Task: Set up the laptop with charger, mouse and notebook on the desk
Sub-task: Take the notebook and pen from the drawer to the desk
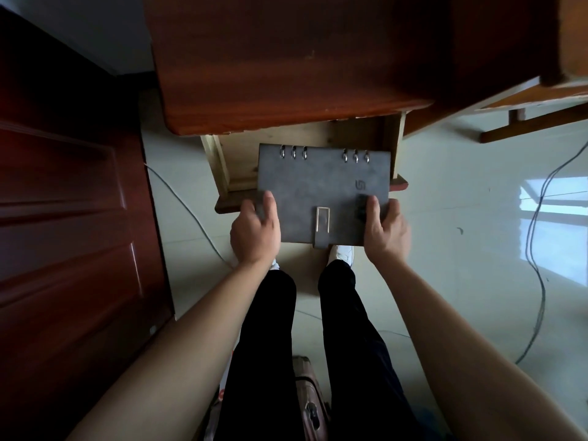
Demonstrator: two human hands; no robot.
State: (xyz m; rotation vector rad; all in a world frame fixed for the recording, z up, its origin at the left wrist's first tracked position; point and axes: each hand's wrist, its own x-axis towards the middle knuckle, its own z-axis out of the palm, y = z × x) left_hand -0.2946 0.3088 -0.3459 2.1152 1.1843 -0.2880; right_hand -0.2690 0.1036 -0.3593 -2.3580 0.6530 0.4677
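We are holding a closed grey ring-bound notebook [321,192] over the open drawer [229,160], left hand [254,230] and right hand [385,230] clamped on its near corners, rings facing the drawer, long axis crosswise.

Dim interior; a bright window reflection glares on the glossy floor [461,218] at right. Wide-angle distortion bends the edges; the dark door [63,218] loses detail.
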